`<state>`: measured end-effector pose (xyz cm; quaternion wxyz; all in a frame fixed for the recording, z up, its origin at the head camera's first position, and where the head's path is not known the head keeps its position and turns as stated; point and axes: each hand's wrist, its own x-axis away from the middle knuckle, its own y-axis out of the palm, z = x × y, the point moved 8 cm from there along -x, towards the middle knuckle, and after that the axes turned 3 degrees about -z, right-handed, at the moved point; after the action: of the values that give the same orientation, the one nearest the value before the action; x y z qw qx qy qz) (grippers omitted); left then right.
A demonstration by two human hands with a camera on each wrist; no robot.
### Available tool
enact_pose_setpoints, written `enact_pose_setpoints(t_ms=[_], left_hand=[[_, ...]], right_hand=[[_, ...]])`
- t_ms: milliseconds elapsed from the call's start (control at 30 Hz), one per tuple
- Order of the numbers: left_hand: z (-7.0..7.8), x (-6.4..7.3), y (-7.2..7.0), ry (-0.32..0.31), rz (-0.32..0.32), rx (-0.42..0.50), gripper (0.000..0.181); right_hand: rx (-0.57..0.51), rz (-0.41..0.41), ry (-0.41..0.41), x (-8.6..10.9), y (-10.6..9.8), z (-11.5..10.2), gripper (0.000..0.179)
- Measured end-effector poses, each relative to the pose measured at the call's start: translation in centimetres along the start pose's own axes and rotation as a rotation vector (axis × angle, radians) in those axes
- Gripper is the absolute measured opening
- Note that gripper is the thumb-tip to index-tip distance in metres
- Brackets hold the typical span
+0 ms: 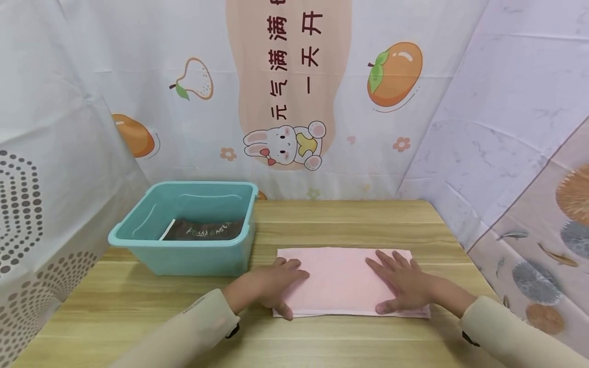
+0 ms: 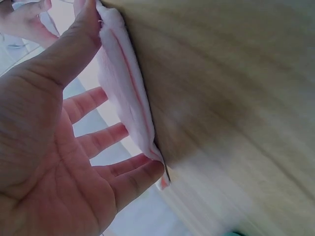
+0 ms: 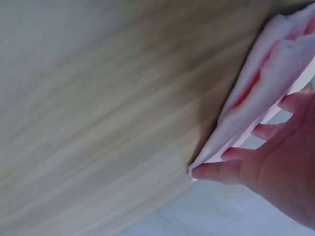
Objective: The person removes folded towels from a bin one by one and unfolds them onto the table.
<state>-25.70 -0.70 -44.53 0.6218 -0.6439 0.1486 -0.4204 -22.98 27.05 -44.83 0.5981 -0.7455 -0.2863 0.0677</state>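
Observation:
A pink towel (image 1: pixel 338 281), folded into a flat rectangle, lies on the wooden table. On its left end rests my left hand (image 1: pixel 278 286), fingers spread and thumb near the front edge. My right hand (image 1: pixel 405 286) lies spread on the right end in the same way. The left wrist view shows the folded layers of the towel (image 2: pixel 129 93) from the side, with the left fingertips touching it. In the right wrist view, the fingertips of the right hand (image 3: pixel 280 152) touch the towel (image 3: pixel 256 93), whose layers gape slightly at the edge.
A teal plastic bin (image 1: pixel 193 258) stands on the table left of the towel. Inside it lies a dark cloth (image 1: pixel 202 231) with light lettering and a white edge. Printed curtains (image 1: pixel 198 133) hang behind the table and at both sides. The wooden tabletop (image 1: pixel 331 340) extends in front of the towel.

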Motion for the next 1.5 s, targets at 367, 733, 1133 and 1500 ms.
enact_pose_setpoints(t_ms=[367, 733, 1133, 1500], left_hand=[[0.3, 1.7, 0.1, 0.008, 0.029, -0.02, 0.098], [-0.4, 1.6, -0.2, 0.025, 0.048, 0.029, 0.097], [-1.7, 0.8, -0.3, 0.019, 0.02, 0.11, 0.097], [-2.5, 0.7, -0.5, 0.039, 0.019, 0.149, 0.097]], right_hand=[[0.031, 0.006, -0.054, 0.7, -0.1, -1.7, 0.108], [0.051, 0.06, -0.197, 0.6, -0.6, -1.2, 0.106], [-0.001, 0.058, -0.193, -0.5, -0.5, 0.2, 0.104], [-0.031, 0.053, -0.19, -0.9, -0.7, 0.2, 0.101]])
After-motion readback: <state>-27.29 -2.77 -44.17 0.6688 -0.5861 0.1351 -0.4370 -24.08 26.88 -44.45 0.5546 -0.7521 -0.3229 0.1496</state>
